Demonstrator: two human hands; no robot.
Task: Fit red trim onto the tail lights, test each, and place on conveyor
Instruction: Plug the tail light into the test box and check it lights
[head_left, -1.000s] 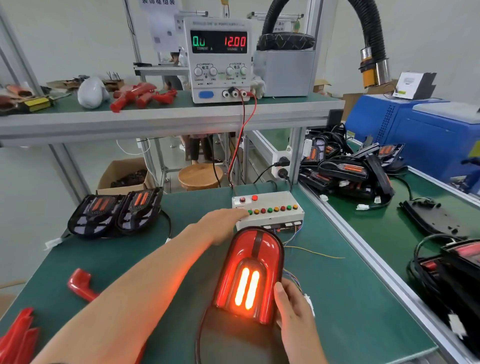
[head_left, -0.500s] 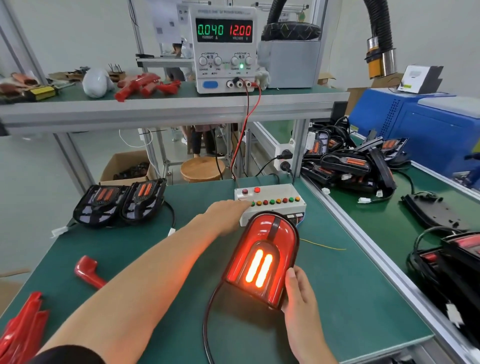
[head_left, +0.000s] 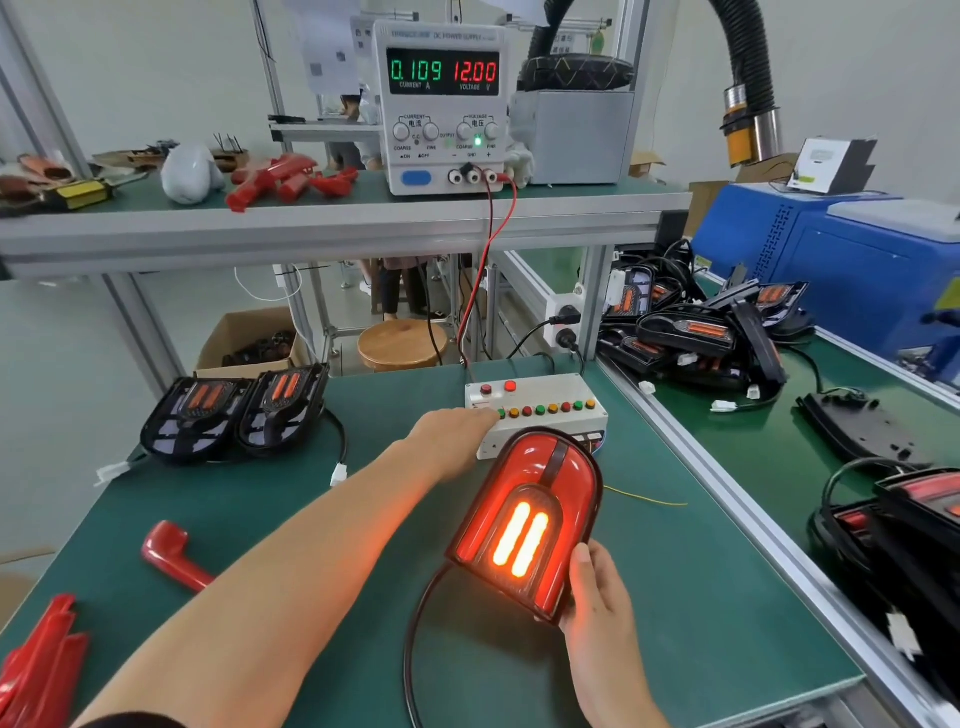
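Right hand (head_left: 597, 613): grip holding the tail light (head_left: 527, 519) tilted up on the counter (head_left: 701, 597), red trim on, bars lit. Keep it steady, lens toward you.
Left hand (head_left: 452, 431): fingers extended onto the test box (head_left: 540, 410) buttons; press each in turn, checking the supply (head_left: 444, 104) current.
Untrimmed lights (head_left: 234, 410) left; loose trim (head_left: 171, 556). Conveyor (head_left: 779, 457) right, crowded.

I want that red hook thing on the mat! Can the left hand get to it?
Probably yes. The red trim piece lies alone on the green mat beside the left arm, nothing covering it. But the left hand is busy at the button box.
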